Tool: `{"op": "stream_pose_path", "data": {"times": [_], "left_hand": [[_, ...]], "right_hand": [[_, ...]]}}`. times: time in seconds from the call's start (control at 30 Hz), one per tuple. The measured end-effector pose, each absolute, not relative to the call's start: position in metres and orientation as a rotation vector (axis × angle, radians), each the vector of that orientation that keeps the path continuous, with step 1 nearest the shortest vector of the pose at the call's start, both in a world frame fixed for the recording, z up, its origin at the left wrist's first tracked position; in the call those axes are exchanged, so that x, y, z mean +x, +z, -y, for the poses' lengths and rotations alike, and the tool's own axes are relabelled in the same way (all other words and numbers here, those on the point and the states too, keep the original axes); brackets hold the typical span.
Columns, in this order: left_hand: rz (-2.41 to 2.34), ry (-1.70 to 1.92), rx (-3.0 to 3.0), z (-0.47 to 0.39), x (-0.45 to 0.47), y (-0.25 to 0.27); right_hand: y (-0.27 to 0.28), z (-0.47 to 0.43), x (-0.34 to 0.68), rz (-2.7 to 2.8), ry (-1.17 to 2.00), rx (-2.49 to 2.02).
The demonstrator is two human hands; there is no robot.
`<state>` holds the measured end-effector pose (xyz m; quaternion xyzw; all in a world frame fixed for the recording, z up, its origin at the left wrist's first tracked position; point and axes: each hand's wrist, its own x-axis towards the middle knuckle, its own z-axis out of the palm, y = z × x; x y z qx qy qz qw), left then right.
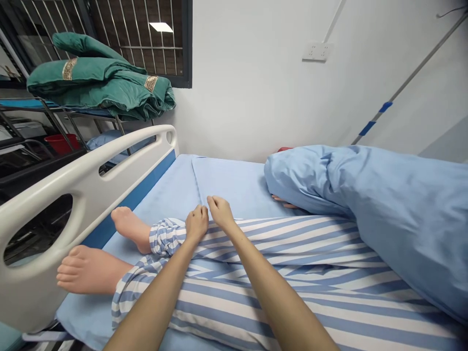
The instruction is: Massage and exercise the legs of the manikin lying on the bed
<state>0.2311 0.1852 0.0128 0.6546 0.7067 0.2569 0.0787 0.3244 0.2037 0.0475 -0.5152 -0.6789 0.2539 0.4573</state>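
Risk 1, likeliest imo: striped trousers [292,236] bunch or ride up the shin if L hand [197,223] or R hand [220,213] drags the fabric along the leg; cuffs look rumpled already, ctr-left. Risk 2: bedsheet [234,178] wrinkles more if fingers catch the crease [196,180] running toward upper ctr. Risk 3: upper foot [129,226] could bump the footboard [84,168], left of frame, if the leg gets shoved that way.

Fingers: both hands curled in, knuckles up, just beside each other at ctr. Can't tell if either pinches cloth, tips hidden. Trousers run from ctr-left to lower R; upper trouser leg is right under/beside both hands, w/ L hand nearer the cuff, R hand by its upper edge next to the sheet. Blue quilt [395,204] covers the R end.
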Motion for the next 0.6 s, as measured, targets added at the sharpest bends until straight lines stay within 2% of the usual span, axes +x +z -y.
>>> {"op": "stream_pose_path", "data": {"times": [0.3, 0.6], "left_hand": [[-2.101, 0.888, 1.848, -0.186, 0.236, 0.016], [-1.964, 1.123, 1.768, -0.194, 0.240, 0.022]], "right_hand": [[0.019, -0.198, 0.341, 1.676, 0.601, -1.324], [0.022, -0.200, 0.345, 1.564, 0.631, -1.273]]}}
